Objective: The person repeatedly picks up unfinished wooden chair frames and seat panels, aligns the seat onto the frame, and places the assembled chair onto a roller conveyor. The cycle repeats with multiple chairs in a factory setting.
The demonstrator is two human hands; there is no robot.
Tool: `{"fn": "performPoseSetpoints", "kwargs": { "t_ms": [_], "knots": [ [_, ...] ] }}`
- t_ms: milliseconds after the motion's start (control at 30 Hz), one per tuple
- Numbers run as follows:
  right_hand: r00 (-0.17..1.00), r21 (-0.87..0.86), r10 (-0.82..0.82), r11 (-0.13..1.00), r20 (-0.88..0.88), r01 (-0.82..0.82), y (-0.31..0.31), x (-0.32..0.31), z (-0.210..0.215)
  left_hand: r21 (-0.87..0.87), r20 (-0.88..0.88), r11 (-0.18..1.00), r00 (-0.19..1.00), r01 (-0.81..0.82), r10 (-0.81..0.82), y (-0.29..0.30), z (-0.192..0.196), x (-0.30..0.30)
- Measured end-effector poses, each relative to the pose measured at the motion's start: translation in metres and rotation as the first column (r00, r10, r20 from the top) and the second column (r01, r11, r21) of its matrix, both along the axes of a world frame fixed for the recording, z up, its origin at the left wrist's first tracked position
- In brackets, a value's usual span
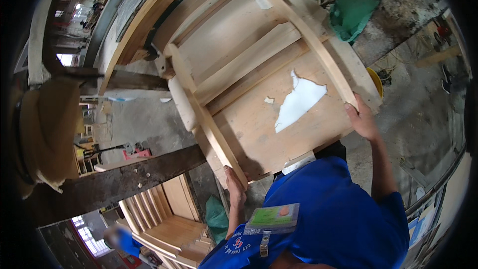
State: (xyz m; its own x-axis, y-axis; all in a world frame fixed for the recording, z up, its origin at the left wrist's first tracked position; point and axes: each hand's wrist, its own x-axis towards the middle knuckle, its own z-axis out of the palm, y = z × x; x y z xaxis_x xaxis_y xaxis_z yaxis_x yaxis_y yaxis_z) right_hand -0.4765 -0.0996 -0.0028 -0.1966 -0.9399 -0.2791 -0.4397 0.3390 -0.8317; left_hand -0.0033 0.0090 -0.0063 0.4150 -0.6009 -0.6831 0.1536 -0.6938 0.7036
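Observation:
A pale wooden frame (321, 52) with two long side pieces and crossrails between them lies on a plywood work board (249, 142). My left hand (235, 187) is closed round the near end of its left side piece. At the near end of the right side piece, my right hand (363, 119) grips the wood with the thumb on top. Between the two side pieces, a jagged white patch (302, 101) shows on the board. The far end of the frame reaches the board's back edge.
A dark metal beam (154, 173) runs in from the left. Beyond the board hangs a green bag (350, 16). A yellow bucket (376, 82) stands at the right. Slatted wooden furniture (172, 214) and a person in blue (128, 243) are at the lower left.

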Motion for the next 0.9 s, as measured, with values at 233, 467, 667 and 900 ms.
{"fn": "performPoseSetpoints", "kwargs": {
  "t_ms": [233, 467, 667, 900],
  "knots": [
    [0.961, 0.142, -0.028, 0.99, 0.277, -0.012, -0.004, -0.012, -0.004, 0.01, -0.119, 0.998, 0.991, 0.067, -0.065, -0.006, 0.008, 0.008],
    [0.691, 0.25, -0.113, 0.963, 0.714, -0.1, -0.012, -0.028, -0.015, -0.143, -0.355, 0.99, 0.933, 0.015, -0.065, -0.017, 0.007, 0.01],
    [0.681, 0.236, -0.106, 0.966, 0.725, -0.101, -0.011, -0.028, -0.018, -0.098, -0.369, 0.995, 0.928, 0.009, -0.045, -0.022, 0.014, 0.003],
    [0.673, 0.206, -0.088, 0.974, 0.734, -0.097, -0.01, -0.029, -0.02, -0.079, -0.232, 0.993, 0.967, 0.091, -0.107, -0.025, 0.019, -0.003]
  ]
}}
